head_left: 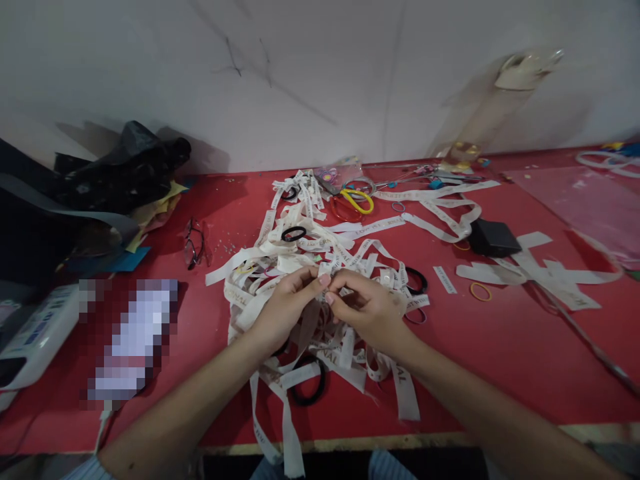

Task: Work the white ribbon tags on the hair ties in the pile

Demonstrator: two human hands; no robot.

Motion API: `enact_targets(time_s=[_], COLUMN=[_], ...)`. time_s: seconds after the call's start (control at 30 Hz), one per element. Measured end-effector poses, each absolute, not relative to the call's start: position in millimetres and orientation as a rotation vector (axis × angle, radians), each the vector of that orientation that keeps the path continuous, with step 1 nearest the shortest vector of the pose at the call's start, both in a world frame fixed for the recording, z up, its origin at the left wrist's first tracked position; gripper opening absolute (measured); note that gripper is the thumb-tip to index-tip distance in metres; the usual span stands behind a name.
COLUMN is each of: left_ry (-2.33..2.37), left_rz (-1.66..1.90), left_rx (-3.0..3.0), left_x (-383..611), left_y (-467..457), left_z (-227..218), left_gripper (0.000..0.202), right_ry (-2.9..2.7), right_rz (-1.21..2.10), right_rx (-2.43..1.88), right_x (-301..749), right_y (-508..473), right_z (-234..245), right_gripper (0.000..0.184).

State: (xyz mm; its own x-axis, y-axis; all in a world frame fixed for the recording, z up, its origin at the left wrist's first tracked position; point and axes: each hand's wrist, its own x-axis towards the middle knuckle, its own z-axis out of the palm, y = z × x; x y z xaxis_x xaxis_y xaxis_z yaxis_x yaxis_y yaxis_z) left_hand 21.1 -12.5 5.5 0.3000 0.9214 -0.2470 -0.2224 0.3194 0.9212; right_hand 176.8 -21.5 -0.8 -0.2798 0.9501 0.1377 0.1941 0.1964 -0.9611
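Left hand (285, 303) and right hand (373, 310) together at centre, over tangled pile of white fabric ribbons with printed lettering (345, 352) on red tabletop (500, 347). Left thumb and finger pinched closed on bit of ribbon; right fingers curled, fingertips just beside left's, cannot tell whether they grip anything. Black elastic ring (322, 383) at pile's near edge; scissors with yellow and red handles (369, 207) at far side; black boxy block (495, 238) to right.
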Motion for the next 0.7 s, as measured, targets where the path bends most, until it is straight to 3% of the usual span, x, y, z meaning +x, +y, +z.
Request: enact_targets(time_s=[0.7], left_ry=[0.875], left_rz=[0.881], left_rx=[0.805], left_x=[22.0], left_y=[-13.1], left_z=[7.4], left_gripper=[0.025], right_ry=[-1.662], right_rz=[1.18], right_rx=[-0.984], right_x=[179.8], right_y=[-19.6], right_z=[2.5], right_gripper=[0.012])
